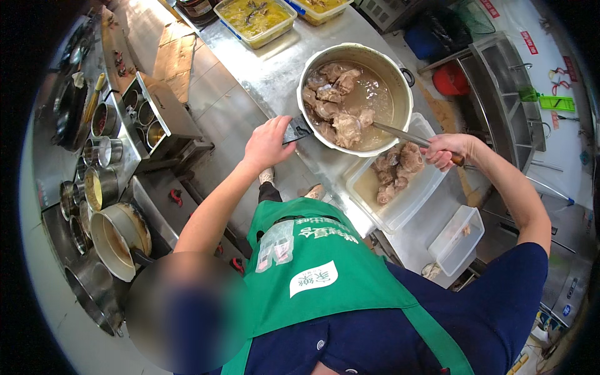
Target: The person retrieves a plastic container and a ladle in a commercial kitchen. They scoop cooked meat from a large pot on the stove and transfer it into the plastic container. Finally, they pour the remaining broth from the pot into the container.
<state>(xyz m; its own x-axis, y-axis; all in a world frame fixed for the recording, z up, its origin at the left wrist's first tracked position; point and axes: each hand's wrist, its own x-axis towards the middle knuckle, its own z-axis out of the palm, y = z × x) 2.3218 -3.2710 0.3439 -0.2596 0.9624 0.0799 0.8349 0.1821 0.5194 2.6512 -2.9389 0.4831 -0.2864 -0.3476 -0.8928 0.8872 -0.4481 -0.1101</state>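
My left hand (269, 142) grips the black side handle (297, 130) of a large metal pot (403, 101). In my right hand (450, 149) is a long metal utensil (408, 137) with a wooden handle end; it slants into the pot, and its tip is hidden among the meat. Chunks of cooked, bony meat (347, 129) lie in cloudy broth (375, 91), heaped toward the pot's left side. Close below the pot, partly under my right hand, stands a clear plastic tub (424, 206) with more meat chunks (398, 171) in some liquid.
Tubs of yellowish liquid (255, 21) stand at the far end of the steel table (276, 79). A smaller plastic container (459, 239) holds a few scraps at the near right. Pots (101, 187) crowd the left counter. Sinks (504, 98) and a red bucket (450, 78) are at the right.
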